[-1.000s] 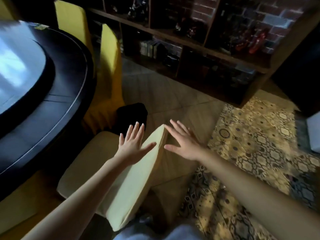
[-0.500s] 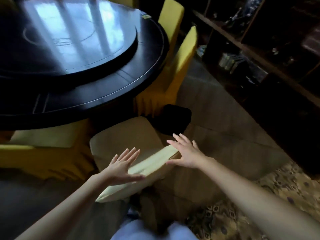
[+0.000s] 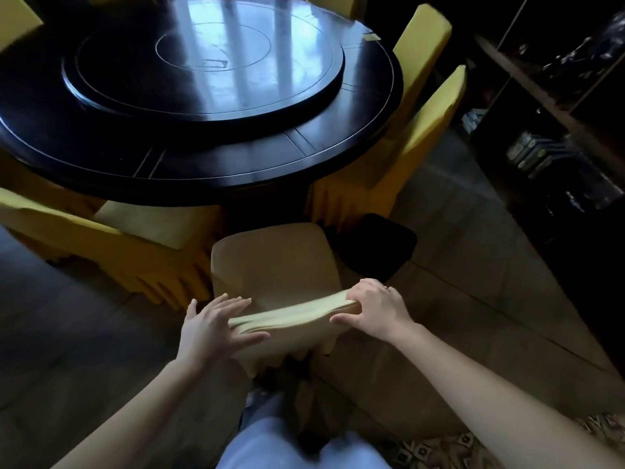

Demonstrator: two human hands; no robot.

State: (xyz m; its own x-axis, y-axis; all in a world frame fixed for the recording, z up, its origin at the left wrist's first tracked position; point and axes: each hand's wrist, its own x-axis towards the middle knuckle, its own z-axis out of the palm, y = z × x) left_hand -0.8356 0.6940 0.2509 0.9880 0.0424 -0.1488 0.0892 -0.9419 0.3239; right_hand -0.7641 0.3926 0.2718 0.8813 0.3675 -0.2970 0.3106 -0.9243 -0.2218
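Head view took in a dark round counter (image 3: pixel 236 177) ringed by yellow chairs (image 3: pixel 422 137). A beige chair (image 3: pixel 270 262) stood just clear of the rim, with its seat toward the counter and its back toward the person. Both hands were on the top of the back, one at each end, likely to steer it squarely. The right grip (image 3: pixel 375 308) curled over the right corner, bunching the cover. The left grip (image 3: pixel 216 328) pressed straight fingers on the left end, clasping nothing.
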